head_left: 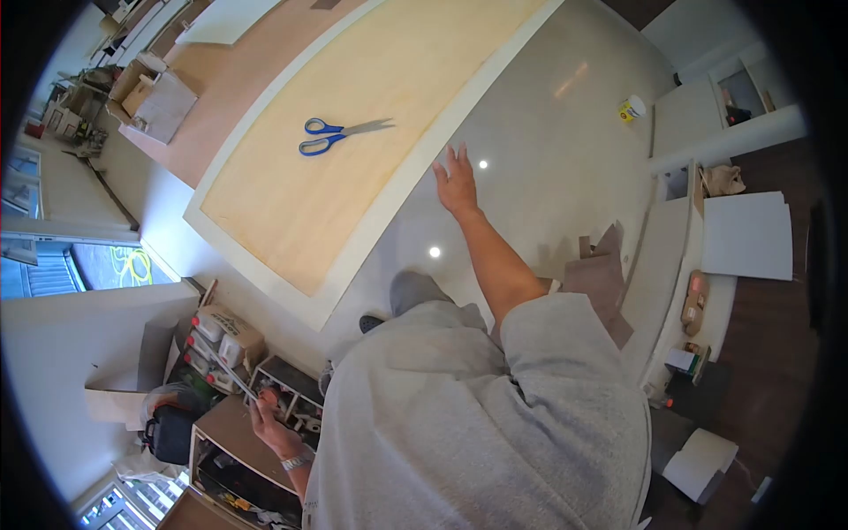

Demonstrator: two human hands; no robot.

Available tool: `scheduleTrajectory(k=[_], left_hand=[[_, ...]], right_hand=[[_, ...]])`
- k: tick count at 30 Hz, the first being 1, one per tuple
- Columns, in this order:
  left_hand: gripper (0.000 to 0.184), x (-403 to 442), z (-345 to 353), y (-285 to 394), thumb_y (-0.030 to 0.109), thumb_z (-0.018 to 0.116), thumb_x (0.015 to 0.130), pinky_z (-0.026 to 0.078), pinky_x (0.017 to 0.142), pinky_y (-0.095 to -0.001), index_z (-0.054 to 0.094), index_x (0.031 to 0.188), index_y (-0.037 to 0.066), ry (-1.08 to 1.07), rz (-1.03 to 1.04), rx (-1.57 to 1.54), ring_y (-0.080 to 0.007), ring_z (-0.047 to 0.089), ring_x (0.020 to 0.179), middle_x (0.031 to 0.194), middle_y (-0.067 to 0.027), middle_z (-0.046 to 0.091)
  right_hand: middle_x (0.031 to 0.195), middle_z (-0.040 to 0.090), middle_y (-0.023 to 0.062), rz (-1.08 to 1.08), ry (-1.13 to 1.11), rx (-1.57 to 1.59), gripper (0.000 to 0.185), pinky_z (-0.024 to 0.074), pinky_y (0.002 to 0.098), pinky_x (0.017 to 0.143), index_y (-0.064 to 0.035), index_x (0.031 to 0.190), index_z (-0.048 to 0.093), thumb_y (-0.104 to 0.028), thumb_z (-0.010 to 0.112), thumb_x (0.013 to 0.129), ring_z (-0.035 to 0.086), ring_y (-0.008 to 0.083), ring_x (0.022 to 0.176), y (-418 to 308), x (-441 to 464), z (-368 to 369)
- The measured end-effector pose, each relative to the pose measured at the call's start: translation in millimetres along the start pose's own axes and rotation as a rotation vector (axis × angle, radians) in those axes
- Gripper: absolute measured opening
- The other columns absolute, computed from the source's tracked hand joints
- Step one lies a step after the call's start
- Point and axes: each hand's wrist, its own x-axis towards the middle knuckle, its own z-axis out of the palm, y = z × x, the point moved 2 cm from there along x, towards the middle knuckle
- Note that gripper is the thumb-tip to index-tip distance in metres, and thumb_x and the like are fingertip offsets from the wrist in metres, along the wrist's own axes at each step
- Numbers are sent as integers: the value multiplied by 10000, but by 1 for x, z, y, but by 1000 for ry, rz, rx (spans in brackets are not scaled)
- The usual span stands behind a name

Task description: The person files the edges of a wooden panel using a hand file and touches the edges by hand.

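Observation:
My right hand [457, 184] reaches forward with its fingers apart and holds nothing. It is beside the pale border of a large flat yellowish sheet [340, 309]; whether the fingertips touch the edge I cannot tell. On the sheet lies a pair of scissors [329, 136] with blue handles, blades pointing right and slightly parted. Down at the lower left, my left hand [276, 431], with a watch at the wrist, is closed around a long thin grey strip [225, 369]. The strip slants up and left, in front of white bottles with red caps [210, 322]; its exact kind is unclear.
Behind the sheet is a brown board surface [212, 79] with an open cardboard box [155, 97]. A tool cabinet [247, 433] stands by my left hand. On the pale floor are a white and yellow tub [632, 108] and brown scraps [596, 283]. Shelving [671, 274] runs along the right.

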Motion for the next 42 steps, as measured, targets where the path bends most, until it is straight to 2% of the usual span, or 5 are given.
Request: scheduleTrajectory(k=[6, 19, 31, 35, 42], left_hand=[[453, -30, 58, 54, 245, 567, 1036, 334, 543, -196, 552, 1395, -30, 11, -78, -110, -28, 388, 610, 731, 56, 458], [405, -147, 273, 70, 209, 605, 1023, 316, 531, -198, 586, 1314, -72, 326, -116, -299, -36, 392, 574, 707, 56, 476], [376, -284, 419, 25, 204, 608, 1026, 269, 515, -200, 605, 1300, -54, 574, -204, -366, -11, 336, 566, 721, 84, 451], [373, -334, 488, -21, 210, 601, 1034, 278, 493, -194, 604, 1317, -33, 697, -262, -418, -1, 349, 580, 716, 87, 450], [453, -364, 565, 14, 161, 618, 1021, 457, 832, -246, 524, 1400, -67, 802, -172, -370, -82, 542, 955, 1085, -19, 640]], right_hand=[[1217, 604, 102, -661, -195, -235, 423, 430, 472, 962, -104, 1162, 688, -351, 776, 830, 557, 273, 1165, -16, 42, -58], [825, 619, 52, -1380, -1013, -45, 317, 438, 411, 821, -135, 823, 641, -418, 773, 766, 638, 255, 839, -78, 118, -5], [781, 617, 106, -1568, -1154, 55, 348, 491, 434, 666, -87, 771, 610, -382, 795, 779, 636, 317, 773, -76, 143, 0], [770, 653, 104, -1207, -1330, -105, 390, 496, 406, 666, -69, 776, 624, -394, 838, 755, 640, 300, 739, -73, 169, -16], [772, 683, 105, -1151, -1523, -290, 382, 496, 389, 673, -64, 761, 649, -375, 869, 727, 644, 275, 742, -87, 174, 9]])
